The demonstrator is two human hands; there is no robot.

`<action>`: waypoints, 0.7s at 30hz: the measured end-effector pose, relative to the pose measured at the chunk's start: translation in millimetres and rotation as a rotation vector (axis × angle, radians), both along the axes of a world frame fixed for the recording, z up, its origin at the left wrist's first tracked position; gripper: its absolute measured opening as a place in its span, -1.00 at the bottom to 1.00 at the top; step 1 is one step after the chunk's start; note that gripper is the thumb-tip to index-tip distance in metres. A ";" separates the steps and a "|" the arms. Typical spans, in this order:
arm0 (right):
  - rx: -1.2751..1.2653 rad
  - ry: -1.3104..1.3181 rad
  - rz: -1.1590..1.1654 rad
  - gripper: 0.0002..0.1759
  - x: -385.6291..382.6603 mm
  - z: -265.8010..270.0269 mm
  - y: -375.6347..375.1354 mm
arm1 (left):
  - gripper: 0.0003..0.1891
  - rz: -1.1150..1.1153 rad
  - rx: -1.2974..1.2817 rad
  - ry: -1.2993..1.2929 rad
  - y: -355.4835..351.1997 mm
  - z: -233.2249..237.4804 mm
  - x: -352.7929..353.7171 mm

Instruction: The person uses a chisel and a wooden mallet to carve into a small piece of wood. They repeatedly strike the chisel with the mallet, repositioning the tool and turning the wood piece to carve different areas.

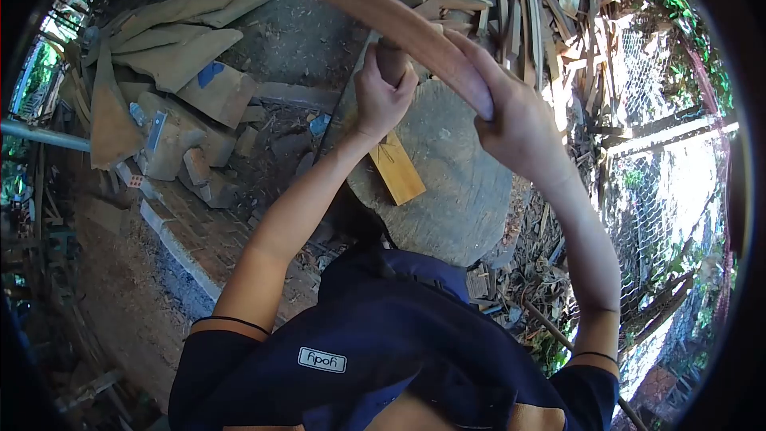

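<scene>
My right hand [523, 124] is closed around the near end of a long, curved, brown wooden piece [407, 28], which is raised over the stump and slants up to the left. My left hand [383, 94] is wrapped round a short brown piece of wood [392, 62], just under the middle of the curved one. The two pieces overlap in this view. Below my left hand, a yellow wooden block [398, 172] with dark pencil-like marks lies on the round top of a wooden stump [455, 215].
Flat wood offcuts [171, 56] are heaped at the left, by a brick ledge [187, 231]. Long wooden strips [519, 16] are piled beyond the stump at the right. A wire mesh fence [654, 191] runs along the right side. Chips and scraps litter the ground.
</scene>
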State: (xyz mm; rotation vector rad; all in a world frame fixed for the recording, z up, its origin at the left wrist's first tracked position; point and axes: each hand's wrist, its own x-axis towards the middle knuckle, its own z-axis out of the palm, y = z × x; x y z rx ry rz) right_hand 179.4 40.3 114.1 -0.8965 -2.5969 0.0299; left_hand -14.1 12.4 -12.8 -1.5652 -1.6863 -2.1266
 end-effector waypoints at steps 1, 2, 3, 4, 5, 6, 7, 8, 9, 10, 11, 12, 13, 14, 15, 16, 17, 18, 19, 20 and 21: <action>-0.022 -0.039 0.007 -0.06 3.7 14.1 1.5 | -0.70 -0.014 0.010 0.002 4.3 -3.0 1.5; -0.044 -0.083 0.027 -0.06 4.7 23.9 4.9 | -0.69 -0.050 -0.033 -0.067 7.6 -7.0 0.4; -0.009 0.111 0.064 -0.05 6.8 23.8 7.6 | -0.69 -0.083 -0.093 -0.137 3.8 -7.1 0.9; 0.000 0.387 0.124 -0.03 2.4 22.9 8.9 | -0.69 -0.081 -0.105 -0.143 0.4 -8.0 1.8; -0.063 0.453 0.102 -0.02 0.5 20.3 4.8 | -0.68 -0.081 -0.117 -0.124 -1.4 -7.6 2.3; -0.122 0.523 0.080 0.00 0.3 18.7 -0.4 | -0.68 -0.081 -0.125 -0.101 -3.9 -3.9 2.7; -0.181 0.235 0.039 0.00 2.1 11.1 -6.3 | -0.68 -0.077 -0.121 -0.090 -5.2 -1.4 1.8; -0.232 -0.049 -0.011 0.00 5.1 -1.4 -10.0 | -0.68 -0.057 -0.061 -0.048 -7.1 0.9 4.2; -0.209 0.057 0.018 -0.02 11.2 -8.3 -8.0 | -0.68 -0.047 -0.002 -0.013 -7.4 1.3 8.3; -0.198 0.056 0.008 -0.02 19.6 -10.6 -4.2 | -0.68 -0.058 0.008 -0.014 -4.5 1.7 10.6; -0.175 0.087 -0.023 -0.02 25.4 -13.2 -2.9 | -0.73 -0.072 -0.024 -0.025 -6.2 0.2 9.2; -0.165 0.120 -0.055 -0.01 28.9 -18.2 -6.0 | -0.77 -0.087 -0.070 -0.035 -12.9 -4.1 7.1; -0.172 0.120 -0.055 -0.01 31.1 -31.3 -8.0 | -0.77 -0.086 -0.078 -0.034 -17.5 -8.8 6.3; -0.218 0.273 -0.073 -0.02 32.9 -50.6 -8.9 | -0.78 -0.090 -0.045 -0.015 -19.8 -12.3 6.1; -0.262 0.429 -0.095 -0.02 35.8 -65.0 -10.2 | -0.79 -0.097 -0.011 0.008 -22.0 -13.5 5.9; -0.263 0.441 -0.106 -0.02 40.7 -72.3 -12.9 | -0.79 -0.109 -0.015 0.018 -28.2 -9.3 6.8; -0.335 0.316 -0.172 -0.03 47.0 -78.8 -17.4 | -0.81 -0.125 0.046 0.145 -38.2 -5.9 8.4; -0.412 0.189 -0.238 -0.04 53.7 -85.2 -22.5 | -0.82 -0.143 0.104 0.269 -47.4 -4.1 10.2; -0.442 0.087 -0.255 -0.05 60.0 -91.0 -26.1 | -0.82 -0.158 0.094 0.273 -54.4 -6.9 10.7; -0.452 0.092 -0.263 -0.05 63.4 -96.5 -31.1 | -0.84 -0.225 0.055 0.145 -60.2 -11.2 10.2; -0.465 0.042 -0.280 -0.05 66.4 -101.8 -36.1 | -0.85 -0.287 0.017 0.016 -62.3 -8.8 11.3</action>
